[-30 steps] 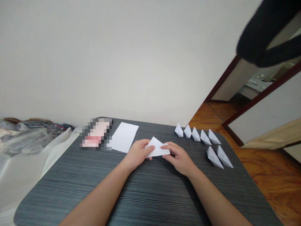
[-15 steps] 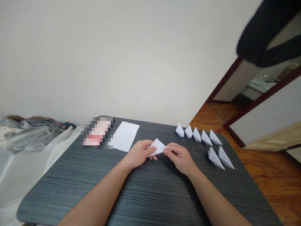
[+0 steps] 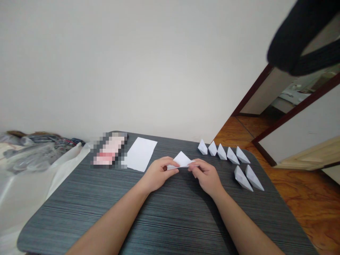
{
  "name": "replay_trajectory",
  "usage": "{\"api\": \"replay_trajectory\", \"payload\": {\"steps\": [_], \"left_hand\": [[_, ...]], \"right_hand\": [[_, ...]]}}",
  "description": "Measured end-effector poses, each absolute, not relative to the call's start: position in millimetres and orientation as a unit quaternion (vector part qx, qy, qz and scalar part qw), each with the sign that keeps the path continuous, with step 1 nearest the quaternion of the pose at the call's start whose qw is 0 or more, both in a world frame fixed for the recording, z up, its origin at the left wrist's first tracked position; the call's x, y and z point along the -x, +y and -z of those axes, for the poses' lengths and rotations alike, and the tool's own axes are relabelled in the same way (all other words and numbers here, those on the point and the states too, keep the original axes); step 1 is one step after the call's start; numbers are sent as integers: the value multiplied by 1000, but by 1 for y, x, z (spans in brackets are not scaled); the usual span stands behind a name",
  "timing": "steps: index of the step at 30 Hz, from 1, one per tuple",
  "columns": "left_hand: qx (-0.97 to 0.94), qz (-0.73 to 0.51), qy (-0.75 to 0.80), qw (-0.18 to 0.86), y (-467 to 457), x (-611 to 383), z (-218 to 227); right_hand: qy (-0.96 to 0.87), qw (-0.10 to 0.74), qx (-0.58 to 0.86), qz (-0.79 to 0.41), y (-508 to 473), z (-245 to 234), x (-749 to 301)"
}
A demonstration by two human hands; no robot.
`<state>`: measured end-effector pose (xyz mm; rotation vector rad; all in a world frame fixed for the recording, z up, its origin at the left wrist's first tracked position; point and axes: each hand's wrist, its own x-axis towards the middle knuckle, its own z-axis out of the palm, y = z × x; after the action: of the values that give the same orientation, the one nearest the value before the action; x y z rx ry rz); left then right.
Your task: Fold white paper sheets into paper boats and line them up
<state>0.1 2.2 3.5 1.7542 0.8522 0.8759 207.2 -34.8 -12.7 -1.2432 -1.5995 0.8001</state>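
Note:
A small folded white paper (image 3: 182,159) sits between my two hands, just above the dark striped table (image 3: 170,219). My left hand (image 3: 156,174) pinches its left end with thumb and fingers. My right hand (image 3: 205,176) pinches its right end, fingers curled. The paper now shows as a small triangle tipped up toward the wall. A flat white sheet (image 3: 140,154) lies to the left of my hands. Several finished folded paper boats (image 3: 225,153) stand in a row at the back right, with two more (image 3: 248,177) nearer me.
A blurred pinkish flat object (image 3: 108,150) lies left of the white sheet. Plastic bags and cloth (image 3: 34,152) are piled beyond the table's left edge. A doorway and wooden floor (image 3: 292,177) open to the right. A dark blurred shape (image 3: 300,39) hangs at top right.
The paper has been folded smaller, from a wide triangle lying flat to a small peak lifted up. Both hands closed in on it and shifted slightly away from me.

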Motion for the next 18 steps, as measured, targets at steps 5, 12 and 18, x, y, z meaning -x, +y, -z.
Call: {"api": "replay_trajectory", "payload": {"steps": [5,12,18], "left_hand": [[-696,-369,365,496,4,-1,-5],[-631,-370,397,555,2,-5,-2],[-590,-399,393,582,2,-8,1]], "right_hand": [[-643,460,512,-335,-34,13,-207],[-650,454,510,-334,-35,9,-203],[-582,485,523,-389,-35,17,-201]]}}
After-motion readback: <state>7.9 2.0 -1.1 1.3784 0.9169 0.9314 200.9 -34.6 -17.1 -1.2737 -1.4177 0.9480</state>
